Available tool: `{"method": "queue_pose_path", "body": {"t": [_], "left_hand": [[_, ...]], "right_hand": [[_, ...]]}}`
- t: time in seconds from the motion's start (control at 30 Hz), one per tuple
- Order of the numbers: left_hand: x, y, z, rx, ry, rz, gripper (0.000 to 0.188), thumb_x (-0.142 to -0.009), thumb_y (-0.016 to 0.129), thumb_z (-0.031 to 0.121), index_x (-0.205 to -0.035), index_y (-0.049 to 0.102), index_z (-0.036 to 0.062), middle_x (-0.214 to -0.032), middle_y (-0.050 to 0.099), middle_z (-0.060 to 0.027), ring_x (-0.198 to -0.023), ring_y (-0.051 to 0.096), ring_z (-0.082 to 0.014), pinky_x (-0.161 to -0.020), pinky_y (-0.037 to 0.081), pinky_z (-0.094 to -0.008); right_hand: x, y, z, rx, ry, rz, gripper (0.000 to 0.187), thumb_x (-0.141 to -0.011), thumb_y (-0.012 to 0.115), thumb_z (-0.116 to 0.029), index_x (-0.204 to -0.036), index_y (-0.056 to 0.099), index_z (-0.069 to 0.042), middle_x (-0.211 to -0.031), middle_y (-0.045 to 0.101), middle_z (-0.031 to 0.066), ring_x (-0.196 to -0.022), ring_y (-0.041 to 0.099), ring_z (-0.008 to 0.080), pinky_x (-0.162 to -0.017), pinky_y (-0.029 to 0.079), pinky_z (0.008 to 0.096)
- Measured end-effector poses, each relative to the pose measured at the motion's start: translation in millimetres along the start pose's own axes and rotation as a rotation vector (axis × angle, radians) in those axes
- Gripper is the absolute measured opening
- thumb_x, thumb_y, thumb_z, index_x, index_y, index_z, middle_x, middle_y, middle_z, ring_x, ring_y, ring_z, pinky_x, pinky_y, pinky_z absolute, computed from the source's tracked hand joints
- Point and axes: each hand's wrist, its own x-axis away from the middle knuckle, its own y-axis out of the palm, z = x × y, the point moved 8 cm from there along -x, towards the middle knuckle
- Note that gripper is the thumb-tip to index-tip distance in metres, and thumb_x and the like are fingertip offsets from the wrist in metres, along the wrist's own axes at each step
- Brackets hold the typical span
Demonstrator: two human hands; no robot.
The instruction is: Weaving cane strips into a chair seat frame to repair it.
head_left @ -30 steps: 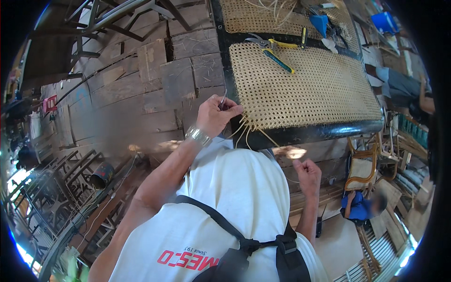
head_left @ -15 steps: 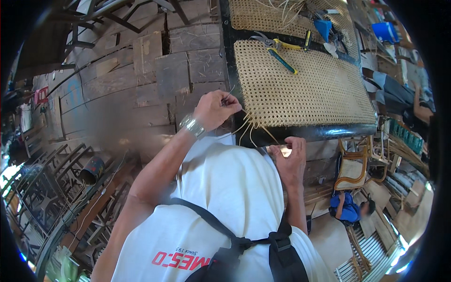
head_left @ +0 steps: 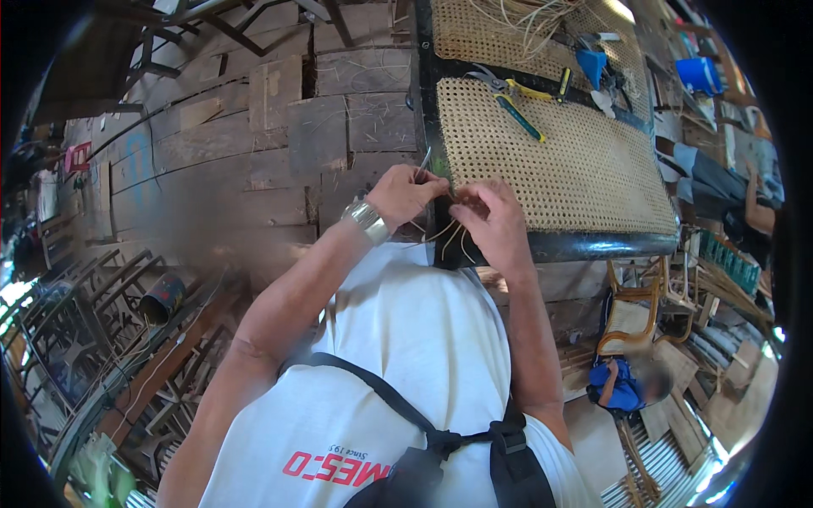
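Observation:
A woven cane panel (head_left: 584, 173) in a black frame (head_left: 597, 245) lies before me, with loose cane strands (head_left: 454, 239) hanging from its near left corner. My left hand (head_left: 408, 196) is closed at that corner, a thin grey pointed tool (head_left: 425, 161) sticking up from its fingers. Close beside it, my right hand (head_left: 495, 222) pinches at the same corner, seemingly on a cane strand; its fingertips partly hide the hold. Farther up the panel rest pliers with green and yellow handles (head_left: 521, 117) and yellow-handled cutters (head_left: 529, 90).
A second cane panel (head_left: 466, 34) carries a heap of loose strands (head_left: 538, 21). A blue object (head_left: 591, 66) lies near the far right. Chair frames (head_left: 93, 313) stand at left. At right are a blue bucket (head_left: 699, 76), a cane chair (head_left: 631, 313) and other people (head_left: 622, 385).
My right hand has moved from below the frame's near edge up to the corner, meeting my left hand. The left hand has shifted slightly right and down.

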Motion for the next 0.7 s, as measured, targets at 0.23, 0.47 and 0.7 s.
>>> {"method": "queue_pose_path", "body": {"t": [0.23,0.47,0.7], "left_hand": [[10,11,-9,0.314,-0.094,0.013,0.026,-0.093,0.072,0.027,-0.098,0.073,0.0008,-0.079,0.066,0.0012,-0.067,0.056,-0.0113,-0.067,0.049,-0.0271],[20,6,25,-0.36,0.157,0.116,0.024,-0.094,0.072,0.022,-0.11,0.071,0.0039,-0.09,0.066,0.0024,-0.081,0.056,-0.0073,-0.071,0.046,-0.0249],[19,9,-13,0.423,0.094,-0.001,0.026,-0.09,0.077,0.022,-0.108,0.069,0.0052,-0.08,0.059,-0.0001,-0.069,0.051,-0.0085,-0.062,0.044,-0.0266]], "right_hand": [[0,5,-2,0.029,-0.128,0.127,0.012,-0.08,0.078,-0.01,-0.086,0.073,-0.002,-0.081,0.063,0.009,-0.081,0.063,0.025,-0.071,0.049,0.0347],[2,0,3,-0.133,0.041,0.189,0.005,-0.084,0.073,-0.004,-0.085,0.07,-0.001,-0.079,0.06,0.0094,-0.072,0.061,0.0226,-0.065,0.048,0.0349],[-1,2,-6,0.059,-0.069,0.126,0.008,-0.084,0.068,0.0,-0.085,0.06,-0.001,-0.081,0.056,0.0104,-0.071,0.057,0.0256,-0.066,0.047,0.0381]]}}
